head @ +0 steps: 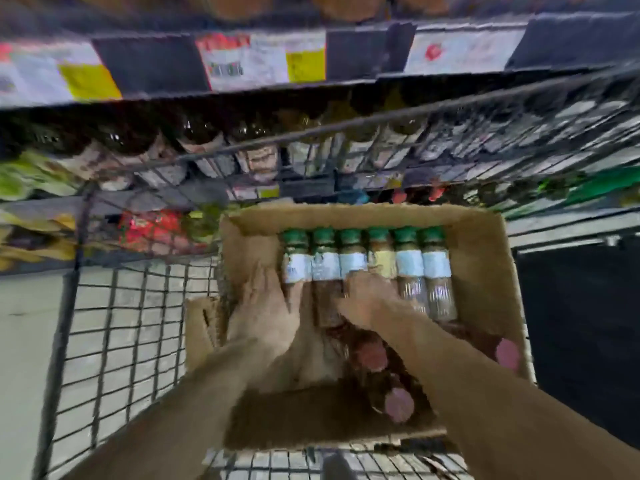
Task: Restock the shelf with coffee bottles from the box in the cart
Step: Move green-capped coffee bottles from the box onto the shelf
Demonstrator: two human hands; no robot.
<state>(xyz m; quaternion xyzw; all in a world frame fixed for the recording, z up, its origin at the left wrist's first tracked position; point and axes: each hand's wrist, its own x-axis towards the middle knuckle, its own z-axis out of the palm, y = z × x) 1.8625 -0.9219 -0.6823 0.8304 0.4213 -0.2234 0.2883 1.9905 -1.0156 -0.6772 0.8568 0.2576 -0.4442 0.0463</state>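
A cardboard box [485,258] sits in a wire cart [114,327]. Several green-capped coffee bottles [436,268] with pale labels lie side by side in its far half. Bottles with pink lids [372,355] lie nearer me. My left hand [266,306] rests on the leftmost bottle, fingers spread over its lower part. My right hand [367,299] lies over the bottoms of the middle bottles, fingers curled down onto them. The picture is blurred, so I cannot tell whether either hand has closed on a bottle.
The cart's far rim [346,129] runs across in front of a shelf [242,88] with price tags and dark jars [204,133] below it. Coloured packets [152,230] fill a lower shelf at left. Pale floor [20,341] shows at left.
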